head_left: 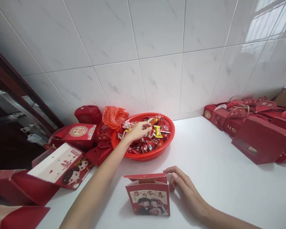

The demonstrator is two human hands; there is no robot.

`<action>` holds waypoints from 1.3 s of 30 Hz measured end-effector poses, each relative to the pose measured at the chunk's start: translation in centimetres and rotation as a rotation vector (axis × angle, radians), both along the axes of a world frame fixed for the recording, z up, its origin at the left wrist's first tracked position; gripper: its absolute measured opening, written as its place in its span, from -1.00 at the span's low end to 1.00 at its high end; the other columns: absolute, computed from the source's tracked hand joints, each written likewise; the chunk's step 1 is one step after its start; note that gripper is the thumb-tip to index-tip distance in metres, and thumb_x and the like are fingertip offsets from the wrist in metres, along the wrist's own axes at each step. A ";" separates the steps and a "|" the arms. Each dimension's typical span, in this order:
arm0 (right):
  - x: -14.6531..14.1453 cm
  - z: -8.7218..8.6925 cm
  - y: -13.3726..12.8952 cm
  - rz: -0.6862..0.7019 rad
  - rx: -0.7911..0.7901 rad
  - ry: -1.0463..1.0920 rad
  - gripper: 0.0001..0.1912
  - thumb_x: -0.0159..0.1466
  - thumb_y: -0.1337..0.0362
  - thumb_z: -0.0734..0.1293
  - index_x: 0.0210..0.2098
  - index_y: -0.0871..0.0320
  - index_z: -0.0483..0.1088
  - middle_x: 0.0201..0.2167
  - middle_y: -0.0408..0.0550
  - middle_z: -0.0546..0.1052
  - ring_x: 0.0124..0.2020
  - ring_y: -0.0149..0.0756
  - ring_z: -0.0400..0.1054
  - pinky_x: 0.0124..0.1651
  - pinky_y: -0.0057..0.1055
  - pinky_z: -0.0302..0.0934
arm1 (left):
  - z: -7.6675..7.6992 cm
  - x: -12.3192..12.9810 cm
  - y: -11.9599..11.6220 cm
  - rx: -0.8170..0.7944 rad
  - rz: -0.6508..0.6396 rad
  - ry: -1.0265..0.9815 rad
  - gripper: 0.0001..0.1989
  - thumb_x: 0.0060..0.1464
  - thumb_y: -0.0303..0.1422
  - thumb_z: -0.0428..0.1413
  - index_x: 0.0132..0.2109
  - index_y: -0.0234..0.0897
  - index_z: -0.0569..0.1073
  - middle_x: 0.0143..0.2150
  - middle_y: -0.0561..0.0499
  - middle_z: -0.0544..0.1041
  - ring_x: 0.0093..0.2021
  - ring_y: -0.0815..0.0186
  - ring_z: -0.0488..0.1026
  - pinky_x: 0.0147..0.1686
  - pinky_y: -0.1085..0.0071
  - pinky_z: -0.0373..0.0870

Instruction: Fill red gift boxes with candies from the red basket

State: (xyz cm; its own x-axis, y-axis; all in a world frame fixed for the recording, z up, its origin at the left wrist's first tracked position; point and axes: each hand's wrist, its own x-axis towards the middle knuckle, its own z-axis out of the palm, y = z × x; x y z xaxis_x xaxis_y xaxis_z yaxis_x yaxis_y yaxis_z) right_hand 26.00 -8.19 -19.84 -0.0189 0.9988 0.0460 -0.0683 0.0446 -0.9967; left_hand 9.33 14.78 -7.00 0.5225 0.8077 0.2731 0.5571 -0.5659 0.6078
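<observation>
My left hand (139, 130) reaches into a red plastic basket (143, 156) filled with wrapped candies (154, 144). Its fingers are bent together over the candies, and what lies between the fingertips is hidden. A yellow-wrapped candy (158, 131) rests just right of them. In front of the basket, a red paper candy box (148, 202) printed with a cartoon couple stands upright, its top flaps raised. My right hand (184, 188) is at the box's right side, index finger on the flap's corner and the other fingers curled by the edge.
Red gift boxes (262, 136) are grouped at the right. More boxes (79, 135) pile up at the left, one showing a cartoon couple (73, 173). A crumpled red plastic bag (114, 116) touches the basket. Behind the white table (193, 152) rises a tiled wall (159, 82); a door handle (4, 100) is far left.
</observation>
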 end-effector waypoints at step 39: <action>2.7 10.8 22.4 -0.145 0.208 0.127 -0.55 -0.08 -0.05 0.57 -0.51 0.15 0.38 -0.58 -0.20 0.47 -0.55 -0.46 0.33 -0.45 -0.49 0.27 | -1.4 0.3 -1.7 -0.005 -0.187 0.085 -0.81 -0.03 -0.29 0.28 -0.24 -0.25 0.54 -0.22 -0.01 0.58 -0.22 0.22 0.49 -0.17 0.34 0.38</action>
